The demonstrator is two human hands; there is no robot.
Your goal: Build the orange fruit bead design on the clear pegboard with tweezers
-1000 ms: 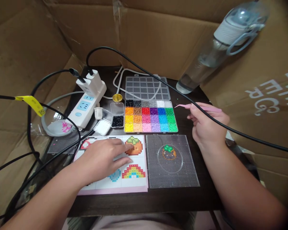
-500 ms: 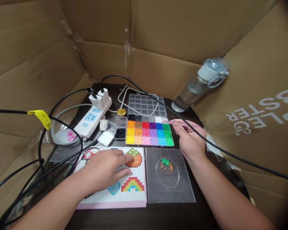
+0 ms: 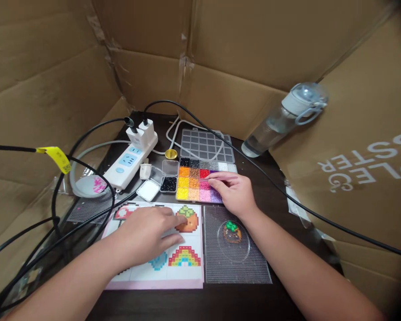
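My left hand (image 3: 150, 229) lies on the pattern sheet (image 3: 187, 278), fingers stretched out, with the index fingertip on the orange fruit picture (image 3: 189, 221). My right hand (image 3: 237, 195) pinches pink tweezers (image 3: 222, 178) over the bead box (image 3: 183, 193). The tweezers' tip is near the orange and pink-red beads; whether it holds a bead is too small to tell. This hand covers the box's blue and green compartments. On the clear pegboard (image 3: 254, 272) lies a partly filled bead fruit (image 3: 232, 232), with green on top and an orange outline.
A small box of black beads (image 3: 169, 184) and a white one (image 3: 148, 190) stand left of the bead box. Further left are a power strip (image 3: 127, 161) and looping black cables (image 3: 112, 200). A water bottle (image 3: 280, 118) leans against the cardboard wall (image 3: 234, 89).
My right hand has moved left with the tweezers, from the box's right edge to over its middle compartments. My left hand stays on the sheet. The view has shifted slightly.
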